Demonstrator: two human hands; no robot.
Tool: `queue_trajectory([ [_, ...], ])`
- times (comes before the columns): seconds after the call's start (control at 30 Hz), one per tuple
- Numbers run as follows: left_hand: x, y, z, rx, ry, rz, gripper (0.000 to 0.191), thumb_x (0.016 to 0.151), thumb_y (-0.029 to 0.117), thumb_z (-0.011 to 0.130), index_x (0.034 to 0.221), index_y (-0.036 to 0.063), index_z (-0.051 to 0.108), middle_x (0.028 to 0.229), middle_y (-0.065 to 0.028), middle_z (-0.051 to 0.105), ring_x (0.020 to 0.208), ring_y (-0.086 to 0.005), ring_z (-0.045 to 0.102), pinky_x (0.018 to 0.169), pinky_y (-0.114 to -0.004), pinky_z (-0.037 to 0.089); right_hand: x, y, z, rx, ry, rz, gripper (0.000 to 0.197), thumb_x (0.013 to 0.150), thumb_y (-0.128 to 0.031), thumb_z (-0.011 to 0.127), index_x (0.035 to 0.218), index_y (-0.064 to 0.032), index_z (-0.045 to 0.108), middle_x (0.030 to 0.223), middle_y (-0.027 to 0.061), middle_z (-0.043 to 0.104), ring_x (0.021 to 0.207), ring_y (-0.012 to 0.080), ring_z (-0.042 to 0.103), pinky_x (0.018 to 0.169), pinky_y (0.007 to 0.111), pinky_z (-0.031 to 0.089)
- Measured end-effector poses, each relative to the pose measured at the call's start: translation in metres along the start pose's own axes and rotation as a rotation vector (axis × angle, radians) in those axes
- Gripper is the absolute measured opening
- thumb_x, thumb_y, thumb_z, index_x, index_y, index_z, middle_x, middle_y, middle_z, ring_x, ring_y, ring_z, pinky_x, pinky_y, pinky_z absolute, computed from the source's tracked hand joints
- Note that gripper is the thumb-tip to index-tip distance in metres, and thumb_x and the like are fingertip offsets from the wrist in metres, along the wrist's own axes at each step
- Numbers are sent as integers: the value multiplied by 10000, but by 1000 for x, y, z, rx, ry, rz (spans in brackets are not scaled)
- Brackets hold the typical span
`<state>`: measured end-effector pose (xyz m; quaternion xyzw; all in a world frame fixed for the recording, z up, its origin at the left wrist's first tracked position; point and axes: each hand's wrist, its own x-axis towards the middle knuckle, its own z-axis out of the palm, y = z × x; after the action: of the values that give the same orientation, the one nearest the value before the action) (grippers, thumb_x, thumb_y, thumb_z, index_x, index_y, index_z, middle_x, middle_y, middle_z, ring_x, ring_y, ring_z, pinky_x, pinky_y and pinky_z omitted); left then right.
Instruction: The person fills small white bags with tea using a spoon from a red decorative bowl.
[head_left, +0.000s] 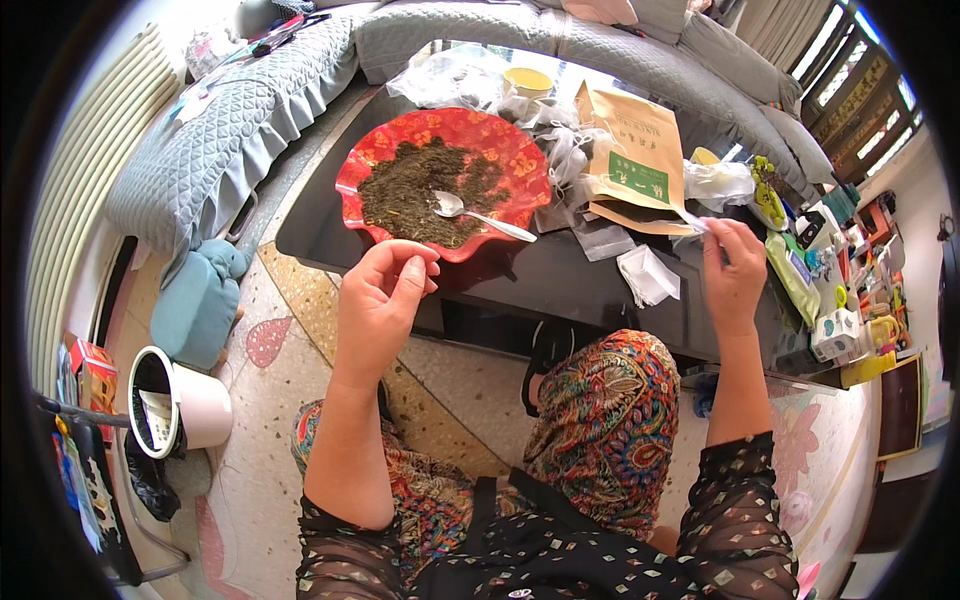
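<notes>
My right hand (733, 266) pinches a small whitish, partly see-through piece (694, 222), seemingly an empty mesh bag, beside the mouth of a brown paper pouch (636, 142). My left hand (390, 289) is raised at the near rim of a red wavy-edged tray (517, 161); its fingers are curled with the thumb against them, and nothing shows between them. Dark dried, chopped leaf material (405, 187) fills much of the tray. A metal spoon (480, 214) lies on it, its handle over the right rim. A stack of white bags (648, 276) lies below the pouch.
Tied white mesh bags (566, 150) and clear plastic (450, 75) crowd the black glossy table (540, 281) behind the tray. A yellow cup (529, 81) stands there. A green wipes pack (793, 277) and boxes line the right side. A white bin (199, 405) stands at floor left.
</notes>
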<state>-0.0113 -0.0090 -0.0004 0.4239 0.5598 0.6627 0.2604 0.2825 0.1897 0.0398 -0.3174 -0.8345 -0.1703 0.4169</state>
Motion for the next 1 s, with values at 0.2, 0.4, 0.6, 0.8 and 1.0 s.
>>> queue_trajectory([
  [0.2, 0, -5, 0, 5, -19, 39, 131, 895, 97, 506, 870, -2, 589, 822, -45, 601, 715, -82, 553, 677, -209, 456, 21, -42, 1, 1018, -243, 491, 132, 843, -78, 588, 917, 20, 637, 835, 37, 635, 763, 94, 572, 699, 239, 454],
  [0.4, -1, 5, 1, -121, -110, 205, 232, 889, 192, 521, 984, -16, 564, 1032, -94, 569, 923, -132, 533, 822, -265, 422, 47, -123, 8, 1623, -673, 518, 158, 844, -106, 603, 943, 16, 627, 813, 38, 635, 773, 93, 577, 739, 245, 460],
  [0.6, -5, 18, -5, -221, -261, 303, 455, 892, 295, 508, 1202, -36, 472, 1265, -137, 452, 1131, -201, 448, 959, -316, 336, 49, -181, 39, 1742, -868, 424, 136, 841, -48, 585, 951, 25, 615, 861, 6, 617, 772, 42, 554, 693, 198, 465],
  [0.8, -7, 17, -8, 101, -73, 365, 365, 955, 216, 382, 1198, -40, 473, 1247, -144, 478, 1130, -200, 467, 970, -320, 344, 43, -197, 55, 1432, -619, 301, 134, 835, -52, 572, 951, 5, 608, 798, -14, 598, 731, 34, 546, 669, 191, 456],
  [1.0, -7, 9, -8, 363, 92, 405, 303, 937, 148, 430, 1167, -33, 508, 1141, -137, 556, 1028, -196, 540, 881, -297, 420, 33, -181, 48, 1584, -718, 476, 109, 823, -83, 594, 903, -9, 583, 850, -8, 573, 731, 15, 512, 628, 183, 431],
])
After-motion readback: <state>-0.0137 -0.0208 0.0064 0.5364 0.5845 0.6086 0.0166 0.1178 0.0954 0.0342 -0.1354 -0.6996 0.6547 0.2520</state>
